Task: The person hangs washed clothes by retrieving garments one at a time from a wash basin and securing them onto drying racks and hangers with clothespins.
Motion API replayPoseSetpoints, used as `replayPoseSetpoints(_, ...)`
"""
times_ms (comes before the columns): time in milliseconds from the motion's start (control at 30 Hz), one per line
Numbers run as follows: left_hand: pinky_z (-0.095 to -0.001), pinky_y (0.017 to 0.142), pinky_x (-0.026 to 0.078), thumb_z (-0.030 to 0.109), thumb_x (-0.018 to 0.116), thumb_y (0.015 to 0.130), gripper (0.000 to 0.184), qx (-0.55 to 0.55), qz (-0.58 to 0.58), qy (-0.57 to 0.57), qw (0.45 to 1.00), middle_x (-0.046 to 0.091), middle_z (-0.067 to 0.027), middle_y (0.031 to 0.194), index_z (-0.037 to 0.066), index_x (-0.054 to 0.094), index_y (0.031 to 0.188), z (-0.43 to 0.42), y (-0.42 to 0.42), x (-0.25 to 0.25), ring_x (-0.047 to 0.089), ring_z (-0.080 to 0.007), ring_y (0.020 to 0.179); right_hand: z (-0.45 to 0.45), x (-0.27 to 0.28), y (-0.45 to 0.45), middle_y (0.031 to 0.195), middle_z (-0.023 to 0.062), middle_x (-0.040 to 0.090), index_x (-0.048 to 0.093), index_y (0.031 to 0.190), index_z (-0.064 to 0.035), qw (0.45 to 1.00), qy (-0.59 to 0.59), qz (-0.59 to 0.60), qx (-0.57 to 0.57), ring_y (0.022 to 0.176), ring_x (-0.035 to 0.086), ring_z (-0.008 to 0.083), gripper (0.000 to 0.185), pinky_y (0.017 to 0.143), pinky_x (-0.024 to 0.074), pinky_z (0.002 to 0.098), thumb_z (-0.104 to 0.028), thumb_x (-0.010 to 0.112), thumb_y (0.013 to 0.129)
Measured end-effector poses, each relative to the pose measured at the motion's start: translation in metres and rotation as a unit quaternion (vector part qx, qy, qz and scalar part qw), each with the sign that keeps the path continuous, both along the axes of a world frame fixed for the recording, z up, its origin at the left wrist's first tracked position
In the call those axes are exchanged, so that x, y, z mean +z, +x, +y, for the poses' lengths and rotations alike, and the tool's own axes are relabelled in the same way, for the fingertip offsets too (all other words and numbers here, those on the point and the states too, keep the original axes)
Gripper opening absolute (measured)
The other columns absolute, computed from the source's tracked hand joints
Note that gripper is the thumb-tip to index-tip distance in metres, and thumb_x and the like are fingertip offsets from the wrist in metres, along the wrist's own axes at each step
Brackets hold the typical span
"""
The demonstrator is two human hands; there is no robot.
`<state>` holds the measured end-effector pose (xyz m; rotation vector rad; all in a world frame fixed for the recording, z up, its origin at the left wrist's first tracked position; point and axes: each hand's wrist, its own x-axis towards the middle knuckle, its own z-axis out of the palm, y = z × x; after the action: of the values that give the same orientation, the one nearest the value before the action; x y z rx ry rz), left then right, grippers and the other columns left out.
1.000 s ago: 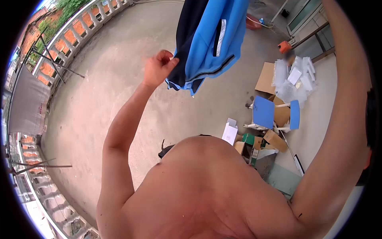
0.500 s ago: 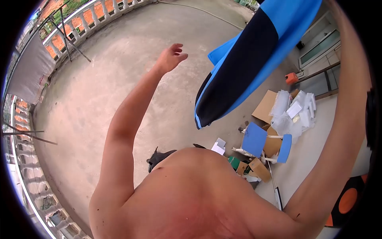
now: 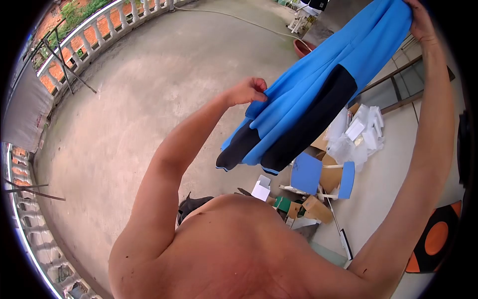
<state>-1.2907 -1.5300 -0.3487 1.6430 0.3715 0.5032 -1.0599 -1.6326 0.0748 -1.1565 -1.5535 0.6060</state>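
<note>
A blue garment with black panels (image 3: 308,74) hangs slantwise in the air, from the upper right down toward the middle of the view. My right hand (image 3: 422,22) is raised high at the upper right and closed on the garment's top end. My left hand (image 3: 249,92) is at its left edge, with thumb and fingers pinching the blue cloth. The garment's lower ends, black with thin blue hems, dangle free above the floor. Whether it is a shirt or another kind of clothing I cannot tell.
Below the garment stand a blue chair (image 3: 305,173), open cardboard boxes (image 3: 317,209) and white foam and plastic wrapping (image 3: 363,129). A white baluster railing (image 3: 94,42) edges the concrete floor (image 3: 124,109). An orange-and-black panel (image 3: 435,238) is at the lower right.
My left hand has moved right and taken hold of the garment's edge. The garment has swung and spread, showing more blue cloth. My right hand has come into view, still holding its top.
</note>
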Motion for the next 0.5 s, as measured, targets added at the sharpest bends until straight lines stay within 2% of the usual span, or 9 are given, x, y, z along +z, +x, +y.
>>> replayPoseSetpoints(100,-0.0226,0.067,0.044,0.002,0.057,0.068,0.009,0.026,-0.029,-0.048,0.998,0.056,0.0005,0.073,0.005,0.056,0.076,0.005,-0.018,-0.002,0.053,-0.0090,0.070,-0.002,-0.009,0.017,0.079,0.0078,0.058,0.061,0.076,-0.0006,1.000,-0.025,0.005,0.012,0.078,0.056,0.0251,0.010,0.077,0.0454,0.0405,0.000,0.058,0.066)
replayPoseSetpoints(167,-0.0229,0.067,0.044,0.000,0.055,0.068,0.009,0.045,-0.031,-0.071,0.996,0.054,0.0006,0.072,0.006,0.054,0.075,-0.001,-0.032,-0.002,0.052,-0.0098,0.069,-0.002,-0.016,0.012,0.080,0.0086,0.059,0.062,0.080,0.0005,0.999,0.008,-0.048,-0.019,0.079,0.057,0.0277,0.013,0.078,0.0458,0.0436,0.000,0.059,0.067)
replayPoseSetpoints(200,-0.0238,0.067,0.045,-0.002,0.053,0.067,0.012,0.023,-0.061,-0.167,0.984,0.055,-0.0003,0.074,0.005,0.055,0.077,-0.004,-0.037,-0.002,0.053,-0.0108,0.069,-0.007,-0.021,-0.003,0.071,0.0059,0.057,0.058,0.072,-0.0027,0.994,0.021,-0.096,-0.052,0.067,0.056,0.0210,0.003,0.066,0.0463,0.0359,-0.004,0.057,0.070)
replayPoseSetpoints(233,-0.0246,0.067,0.046,-0.003,0.052,0.067,0.015,0.001,-0.090,-0.260,0.961,0.055,-0.0012,0.076,0.005,0.055,0.079,-0.005,-0.044,-0.003,0.053,-0.0117,0.070,-0.012,-0.025,-0.016,0.061,0.0032,0.056,0.054,0.064,-0.0059,0.986,0.033,-0.142,-0.083,0.055,0.055,0.0143,0.010,0.054,0.0468,0.0283,-0.008,0.055,0.073)
replayPoseSetpoints(267,-0.0260,0.067,0.048,-0.004,0.051,0.067,0.017,-0.011,-0.107,-0.273,0.956,0.055,-0.0026,0.077,0.005,0.055,0.081,-0.001,-0.048,-0.011,0.053,-0.0126,0.071,-0.002,-0.024,-0.006,0.060,-0.0004,0.054,0.054,0.064,-0.0063,0.981,0.043,-0.166,-0.088,0.056,0.052,0.0097,0.008,0.054,0.0425,0.0249,-0.003,0.056,0.071)
replayPoseSetpoints(300,-0.0259,0.068,0.047,-0.004,0.050,0.067,0.017,0.003,-0.105,-0.275,0.956,0.056,-0.0036,0.079,0.004,0.055,0.082,-0.002,-0.056,-0.009,0.054,-0.0132,0.072,0.001,-0.024,-0.007,0.060,-0.0004,0.054,0.054,0.064,-0.0063,0.981,0.052,-0.165,-0.087,0.056,0.052,0.0097,0.008,0.054,0.0425,0.0249,-0.003,0.056,0.071)
replayPoseSetpoints(333,-0.0261,0.068,0.047,-0.004,0.050,0.067,0.017,0.024,-0.108,-0.274,0.955,0.056,-0.0038,0.079,0.004,0.054,0.081,-0.005,-0.066,-0.003,0.054,-0.0135,0.072,0.004,-0.026,-0.011,0.061,-0.0004,0.055,0.056,0.065,-0.0052,0.966,0.077,-0.221,-0.111,0.057,0.051,0.0084,0.006,0.054,0.0412,0.0246,-0.005,0.058,0.071)
replayPoseSetpoints(400,-0.0264,0.069,0.047,-0.003,0.050,0.067,0.017,0.048,-0.115,-0.268,0.955,0.055,-0.0040,0.078,0.004,0.054,0.081,-0.006,-0.082,0.002,0.054,-0.0139,0.072,0.004,-0.028,-0.018,0.062,0.0007,0.057,0.060,0.070,-0.0025,0.904,0.152,-0.350,-0.195,0.059,0.050,0.0082,0.006,0.056,0.0406,0.0257,-0.008,0.061,0.071)
replayPoseSetpoints(500,-0.0302,0.076,0.048,-0.003,0.049,0.066,0.028,0.002,-0.116,-0.281,0.953,0.058,-0.0067,0.088,0.002,0.056,0.092,-0.013,-0.099,0.006,0.057,-0.0181,0.081,0.014,-0.033,-0.015,0.062,0.0013,0.057,0.060,0.071,-0.0015,0.881,0.192,-0.362,-0.235,0.060,0.051,0.0097,0.007,0.057,0.0412,0.0273,-0.008,0.062,0.072)
